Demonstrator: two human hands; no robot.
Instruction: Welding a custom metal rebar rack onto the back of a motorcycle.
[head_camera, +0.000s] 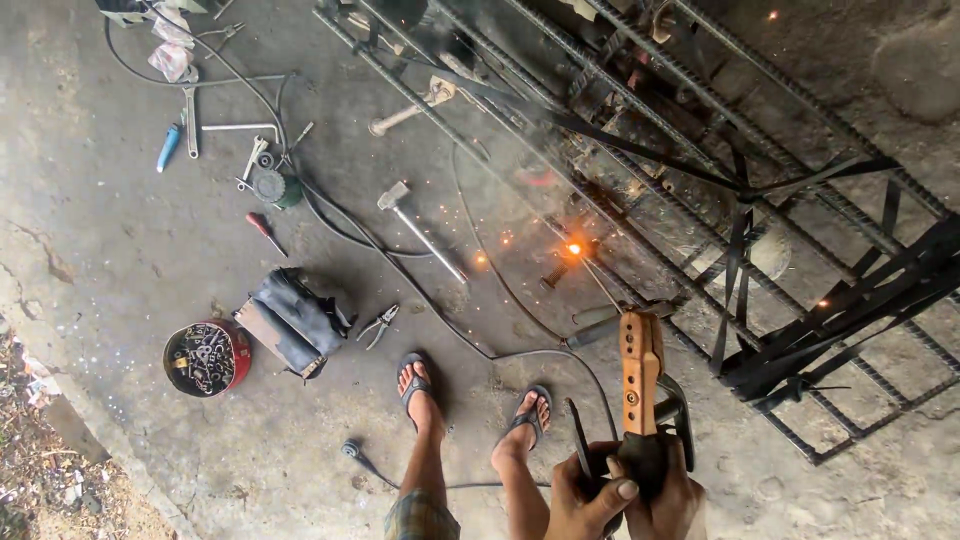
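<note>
Both hands meet at the near edge of the scene. The right hand (668, 490) is closed tight round the dark grip of the orange holder (640, 370). The left hand (583, 500) is curled shut beside it, thumb laid across the same grip; a dark flat piece stands up between its fingers, and I cannot tell what that piece is.

From the holder the rod (600, 283) runs far-left to the arc (574, 249), which burns on the rebar grid (690, 200) lying across the far right.

Risks, as I judge them:
- Sparks (490, 245) scatter left over the floor, and the feet (470, 405) sit just near of them in open sandals. A hot bead could burn bare skin.
- Both hands are bare and close to the holder's metal. Spatter or a slip toward the jaw end could burn or shock.
- The cable (480, 345) runs between the feet and the arc. A snag could jerk the rod off the joint.
- The hammer (420, 230) and pliers (378, 325) lie to the left near the feet, a trip hazard.
</note>
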